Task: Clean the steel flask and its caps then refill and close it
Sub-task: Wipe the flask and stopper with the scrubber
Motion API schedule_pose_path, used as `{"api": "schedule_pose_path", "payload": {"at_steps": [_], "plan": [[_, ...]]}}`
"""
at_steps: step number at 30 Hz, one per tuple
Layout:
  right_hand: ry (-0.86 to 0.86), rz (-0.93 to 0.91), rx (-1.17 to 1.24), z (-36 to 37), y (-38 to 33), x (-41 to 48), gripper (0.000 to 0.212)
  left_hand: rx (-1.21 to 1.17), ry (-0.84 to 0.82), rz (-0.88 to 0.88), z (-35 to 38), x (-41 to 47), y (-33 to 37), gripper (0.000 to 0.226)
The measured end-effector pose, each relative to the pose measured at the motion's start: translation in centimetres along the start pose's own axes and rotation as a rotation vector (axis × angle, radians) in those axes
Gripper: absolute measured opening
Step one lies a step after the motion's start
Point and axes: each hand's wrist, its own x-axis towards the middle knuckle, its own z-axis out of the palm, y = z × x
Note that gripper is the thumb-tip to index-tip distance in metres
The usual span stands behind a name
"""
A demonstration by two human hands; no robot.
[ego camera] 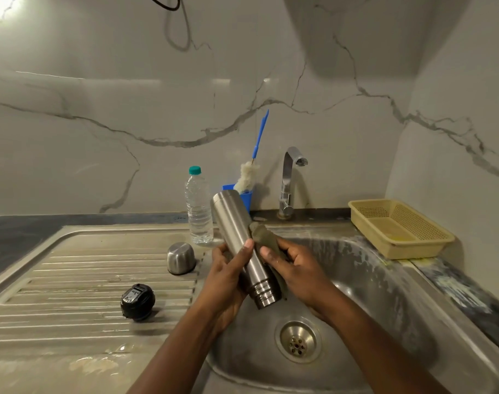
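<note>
Both forearms (182, 354) come in from the bottom edge and meet over the sink (390, 291). The left hand (225, 277) grips the steel flask (236, 231) around its lower half, thumb laid across the front and fingers curled behind. The flask hangs in the air, tilted, with its ridged open end down towards the camera and its flat base up and away. The right hand (296, 271) is curled round a grey-green scrub pad (264, 236) and presses it against the flask's right side — part of the pad sticks up past the fingers.

Below the hands lies the round drain (298, 341) in the bottom of the sink. On the ribbed draining board (72, 280) to the left sit a steel cap (181, 257), mouth down, just beside the sink's edge, and a black cap (137, 301) nearer the camera, well apart from it.

Behind the flask a clear water bottle (198, 209) with a green top stands upright. Just beside it a blue holder (246, 199) carries a bottle brush (246, 177) with a blue handle. The tap (289, 180) rises at the back of the sink, and a yellow basket (399, 226) sits on the counter to the right.
</note>
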Motion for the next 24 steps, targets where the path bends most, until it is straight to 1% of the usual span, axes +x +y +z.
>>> {"api": "schedule_pose_path", "payload": {"at_steps": [4, 6, 11, 14, 17, 19, 22, 24], "plan": [[-0.031, -0.019, -0.033, -0.2, 0.0, 0.0, 0.043, 0.083, -0.044, 0.018, -0.5, 0.4, -0.2, 0.048], [-0.018, -0.017, -0.07, -0.9, 0.0, 0.1, 0.047, 0.101, -0.047, 0.024, -0.7, 0.5, -0.2, 0.043], [0.05, -0.013, -0.183, -2.5, 0.2, 0.2, 0.041, 0.162, -0.027, 0.043, -0.5, 0.3, 0.0, 0.04], [0.157, -0.028, -0.204, -2.1, 0.2, 0.4, 0.033, 0.245, -0.066, 0.053, -0.1, -0.1, 0.0, 0.039], [0.263, -0.053, -0.164, -1.9, 0.2, 0.8, 0.026, 0.336, -0.131, 0.062, 0.3, -0.7, 0.0, 0.041], [0.296, -0.057, -0.118, -2.2, 0.2, 1.0, 0.021, 0.393, -0.179, 0.063, 0.3, -0.9, -0.1, 0.046], [0.353, -0.06, -0.044, -2.8, 0.2, 1.4, 0.025, 0.477, -0.248, 0.055, 0.2, -0.9, 0.1, 0.05], [0.393, -0.053, -0.019, -3.4, -0.1, 1.7, 0.022, 0.517, -0.292, 0.046, 0.1, -1.0, 0.1, 0.054]]}}
